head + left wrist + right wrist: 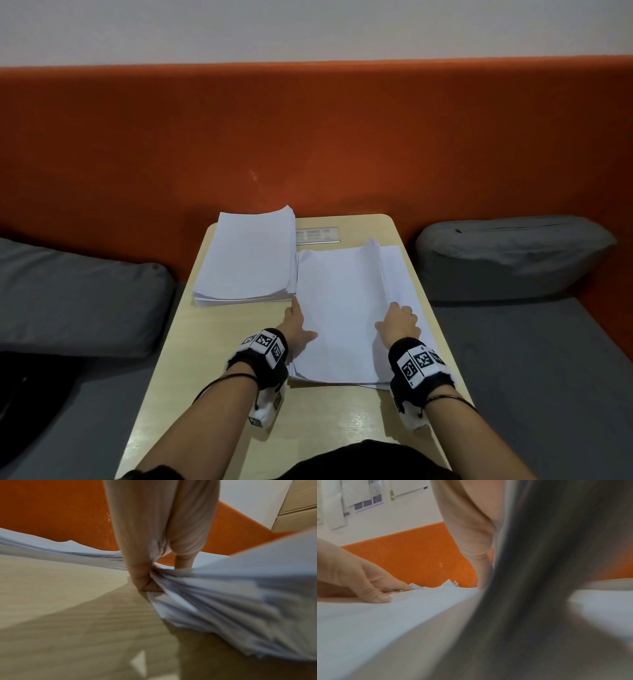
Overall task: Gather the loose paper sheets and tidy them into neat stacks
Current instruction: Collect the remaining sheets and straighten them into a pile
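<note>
A neat stack of white sheets [246,253] lies at the far left of the small beige table [219,370]. To its right lies a looser pile of sheets [342,308] with fanned edges [223,608]. My left hand [298,325] is at this pile's left edge, with the thumb [183,561] on top and the fingers [142,577] against the sheet edges, pinching them. My right hand [399,322] grips the right edge of the upper sheets, which curl upward in a ridge. The right wrist view is mostly blocked by lifted paper [385,622].
An orange padded backrest [308,137] runs behind the table. Grey cushions lie on the bench at the left [78,301] and the right [513,253]. A small label plate [317,235] sits near the table's far edge. Bare tabletop shows in front of the piles.
</note>
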Action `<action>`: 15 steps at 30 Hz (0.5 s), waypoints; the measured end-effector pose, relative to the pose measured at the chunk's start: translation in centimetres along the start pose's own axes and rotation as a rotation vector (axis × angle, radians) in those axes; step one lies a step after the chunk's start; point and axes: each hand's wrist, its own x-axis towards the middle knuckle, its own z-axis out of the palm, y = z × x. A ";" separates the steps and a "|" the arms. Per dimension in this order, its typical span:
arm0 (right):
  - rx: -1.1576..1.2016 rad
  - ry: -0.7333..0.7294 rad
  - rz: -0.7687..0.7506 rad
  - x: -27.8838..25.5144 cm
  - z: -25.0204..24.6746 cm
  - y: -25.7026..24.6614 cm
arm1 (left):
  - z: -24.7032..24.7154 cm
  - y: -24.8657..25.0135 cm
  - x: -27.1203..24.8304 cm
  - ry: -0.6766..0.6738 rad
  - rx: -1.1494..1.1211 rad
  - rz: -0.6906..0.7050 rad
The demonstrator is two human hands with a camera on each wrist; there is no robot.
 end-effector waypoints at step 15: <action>0.572 0.034 -0.306 -0.3 -3.1 0.5 | 0.7 -1.0 0.5 0.073 -0.387 0.137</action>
